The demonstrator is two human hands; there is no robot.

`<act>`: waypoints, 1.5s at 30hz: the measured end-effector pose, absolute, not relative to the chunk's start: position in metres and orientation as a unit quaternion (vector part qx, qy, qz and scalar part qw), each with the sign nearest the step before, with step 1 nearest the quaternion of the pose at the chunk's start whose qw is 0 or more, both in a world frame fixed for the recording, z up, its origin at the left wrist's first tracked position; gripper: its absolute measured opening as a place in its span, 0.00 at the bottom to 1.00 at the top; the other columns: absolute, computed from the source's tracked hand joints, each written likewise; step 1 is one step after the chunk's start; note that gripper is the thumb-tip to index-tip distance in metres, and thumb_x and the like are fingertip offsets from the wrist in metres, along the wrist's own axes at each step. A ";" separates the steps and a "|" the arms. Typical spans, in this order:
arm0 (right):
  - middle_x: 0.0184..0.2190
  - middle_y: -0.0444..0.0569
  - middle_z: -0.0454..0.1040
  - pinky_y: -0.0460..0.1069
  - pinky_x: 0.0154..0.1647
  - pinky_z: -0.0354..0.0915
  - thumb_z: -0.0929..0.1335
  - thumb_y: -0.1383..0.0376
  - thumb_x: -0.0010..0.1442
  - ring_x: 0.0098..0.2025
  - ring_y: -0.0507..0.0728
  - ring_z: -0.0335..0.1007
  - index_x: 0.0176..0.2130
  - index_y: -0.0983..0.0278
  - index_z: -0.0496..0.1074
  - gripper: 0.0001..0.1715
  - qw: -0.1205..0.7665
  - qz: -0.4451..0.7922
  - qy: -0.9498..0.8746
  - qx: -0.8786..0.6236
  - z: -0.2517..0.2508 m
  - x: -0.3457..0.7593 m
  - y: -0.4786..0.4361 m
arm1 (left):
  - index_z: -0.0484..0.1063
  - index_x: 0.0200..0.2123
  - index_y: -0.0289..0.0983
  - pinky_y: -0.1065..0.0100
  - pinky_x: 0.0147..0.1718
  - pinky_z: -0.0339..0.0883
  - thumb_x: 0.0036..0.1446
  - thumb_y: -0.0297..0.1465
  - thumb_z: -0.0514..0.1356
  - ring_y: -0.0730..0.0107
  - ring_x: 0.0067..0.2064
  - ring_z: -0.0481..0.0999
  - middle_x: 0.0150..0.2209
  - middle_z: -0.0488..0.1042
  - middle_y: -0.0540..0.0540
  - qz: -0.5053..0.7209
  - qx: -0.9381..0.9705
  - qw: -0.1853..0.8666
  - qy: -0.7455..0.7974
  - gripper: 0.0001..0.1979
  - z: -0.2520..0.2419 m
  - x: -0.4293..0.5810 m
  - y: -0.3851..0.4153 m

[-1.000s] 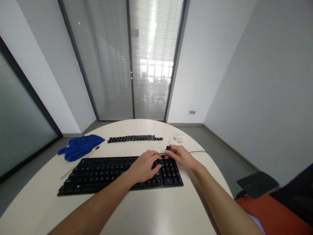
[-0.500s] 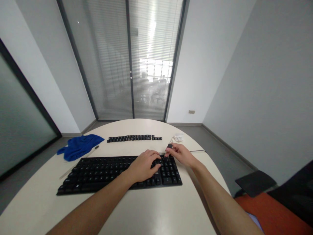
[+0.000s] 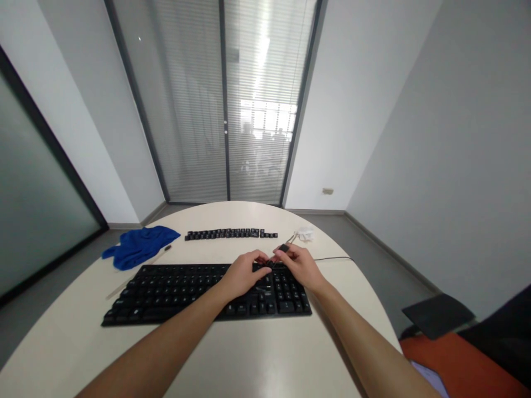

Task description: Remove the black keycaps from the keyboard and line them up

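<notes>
A black keyboard [image 3: 178,290] lies across the round cream table [image 3: 257,359]. My left hand [image 3: 243,273] hovers over its right part, fingers curled, with the fingertips pinched together against my right hand's fingers. What they pinch is too small to make out. My right hand [image 3: 299,265] is closed on a small black tool [image 3: 283,248] just above the keyboard's far right edge. Behind the keyboard, a row of loose black keycaps [image 3: 230,234] is laid out.
A blue cloth [image 3: 139,246] lies at the back left, with a thin stick [image 3: 139,270] beside it. Crumpled white paper [image 3: 306,234] sits at the back right. The keyboard cable [image 3: 336,258] runs off the table's right edge. An orange chair seat [image 3: 456,365] is at the lower right.
My left hand's fingers rose from the keys and met my right hand's fingertips. My right hand shifted slightly left and lower with the black tool.
</notes>
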State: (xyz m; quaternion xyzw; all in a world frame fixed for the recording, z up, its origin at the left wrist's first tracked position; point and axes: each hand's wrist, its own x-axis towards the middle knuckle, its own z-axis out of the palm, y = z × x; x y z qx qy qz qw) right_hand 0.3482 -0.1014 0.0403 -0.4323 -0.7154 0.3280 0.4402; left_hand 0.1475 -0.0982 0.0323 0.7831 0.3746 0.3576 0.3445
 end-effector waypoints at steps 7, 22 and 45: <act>0.32 0.51 0.80 0.51 0.40 0.69 0.66 0.50 0.62 0.36 0.58 0.76 0.36 0.65 0.75 0.21 0.423 0.319 -0.724 -0.441 0.039 0.349 -0.101 | 0.73 0.40 0.36 0.62 0.46 0.68 0.52 0.27 0.63 0.65 0.41 0.75 0.38 0.78 0.47 0.377 0.756 0.403 0.352 0.10 0.033 0.148 -0.096; 0.29 0.50 0.79 0.49 0.35 0.67 0.66 0.49 0.61 0.32 0.57 0.74 0.34 0.66 0.74 0.22 0.424 0.313 -0.716 -0.458 0.032 0.350 -0.096 | 0.74 0.45 0.43 0.62 0.49 0.66 0.56 0.28 0.61 0.63 0.45 0.75 0.42 0.78 0.49 0.345 0.830 0.263 0.350 0.12 0.032 0.147 -0.104; 0.37 0.51 0.74 0.50 0.41 0.66 0.62 0.51 0.66 0.38 0.57 0.72 0.40 0.63 0.70 0.19 0.485 0.252 -0.699 -0.461 0.047 0.349 -0.102 | 0.73 0.40 0.39 0.65 0.40 0.68 0.56 0.33 0.62 0.67 0.38 0.74 0.38 0.77 0.48 0.396 0.792 0.288 0.364 0.08 0.036 0.147 -0.102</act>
